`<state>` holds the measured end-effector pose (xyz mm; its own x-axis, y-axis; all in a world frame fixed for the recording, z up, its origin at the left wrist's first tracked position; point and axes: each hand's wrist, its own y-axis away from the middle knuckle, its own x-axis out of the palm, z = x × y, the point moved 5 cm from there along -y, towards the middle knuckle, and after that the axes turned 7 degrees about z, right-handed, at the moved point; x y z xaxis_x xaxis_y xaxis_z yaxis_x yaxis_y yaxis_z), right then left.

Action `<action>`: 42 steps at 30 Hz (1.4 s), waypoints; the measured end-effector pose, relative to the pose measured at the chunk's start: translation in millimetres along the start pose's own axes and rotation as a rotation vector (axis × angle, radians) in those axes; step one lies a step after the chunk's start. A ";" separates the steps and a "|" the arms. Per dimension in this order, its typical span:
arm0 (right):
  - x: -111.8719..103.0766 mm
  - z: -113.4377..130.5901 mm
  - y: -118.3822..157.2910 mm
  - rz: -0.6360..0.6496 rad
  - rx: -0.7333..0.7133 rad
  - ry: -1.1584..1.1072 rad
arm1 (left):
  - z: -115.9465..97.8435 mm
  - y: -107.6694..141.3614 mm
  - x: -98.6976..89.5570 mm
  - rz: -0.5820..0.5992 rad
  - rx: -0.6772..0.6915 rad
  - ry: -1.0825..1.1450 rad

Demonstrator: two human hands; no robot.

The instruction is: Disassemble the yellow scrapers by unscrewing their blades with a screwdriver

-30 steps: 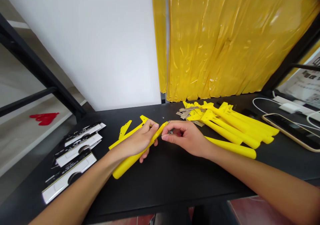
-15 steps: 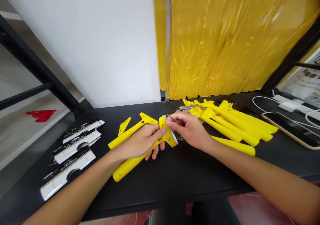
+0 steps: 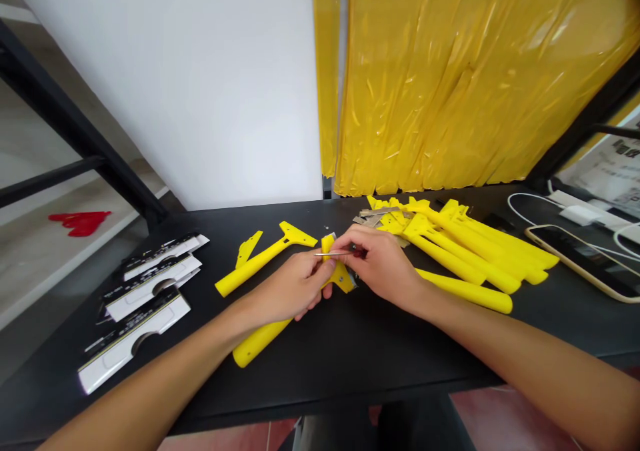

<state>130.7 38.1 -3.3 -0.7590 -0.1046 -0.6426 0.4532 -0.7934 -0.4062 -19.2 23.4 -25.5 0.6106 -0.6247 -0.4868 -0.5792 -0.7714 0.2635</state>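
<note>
My left hand (image 3: 295,284) is closed around the head end of a yellow scraper (image 3: 263,341), whose handle slants down to the left. Between the fingertips of my right hand (image 3: 383,259) is a thin metal tool (image 3: 333,254), lying across the scraper's head. A screw shows in the yellow head beside my right fingers. Left of my hands, a second yellow scraper (image 3: 253,269) lies on the black table, with a small yellow plate (image 3: 249,247) behind it. One tiny bit (image 3: 327,227) rests just behind the held head.
Several yellow scrapers (image 3: 460,251) are piled at the right, near grey metal pieces (image 3: 375,216). White-and-black packages (image 3: 137,337) lie at the left of the table (image 3: 380,364). A phone (image 3: 585,261) and white cables sit far right. Behind stands a yellow plastic curtain (image 3: 425,84).
The thin tool has swung to lie crosswise over the scraper's head. My left fingers have curled in closer beneath the scraper. The view has shifted slightly.
</note>
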 end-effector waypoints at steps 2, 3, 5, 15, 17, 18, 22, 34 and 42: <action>3.1 -3.6 -0.6 -0.010 0.027 -0.035 | 1.1 -0.5 0.6 0.007 -0.022 -0.007; 4.6 -6.1 -1.1 -0.018 0.047 -0.074 | 1.0 -0.5 0.4 0.004 -0.023 -0.003; 6.6 -13.0 -2.4 -0.040 0.108 -0.184 | 0.1 -0.2 -0.5 -0.003 -0.014 0.012; 14.9 -29.4 -4.3 0.087 0.353 -0.666 | 2.8 -2.1 -0.6 0.026 0.003 0.049; 15.2 -28.4 -3.4 0.128 0.410 -0.697 | 2.0 -1.8 -0.9 0.025 0.006 0.054; 16.1 -28.0 -2.9 0.161 0.443 -0.716 | 1.3 -1.5 -1.0 0.026 0.007 0.056; 17.4 -25.8 -2.5 0.242 0.478 -0.753 | -1.0 -0.7 -1.3 0.031 -0.009 0.065; 14.9 -28.7 -2.4 0.239 0.474 -0.716 | -3.3 0.9 -4.6 0.019 -0.019 0.072; 15.2 -28.6 -1.3 0.299 0.482 -0.621 | -0.2 0.8 -9.3 0.062 -0.069 0.060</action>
<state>131.9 54.7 -31.1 -0.8219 -0.5503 -0.1473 0.5341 -0.8343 0.1368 -25.2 28.6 -20.5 0.6071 -0.6757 -0.4182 -0.5792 -0.7366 0.3492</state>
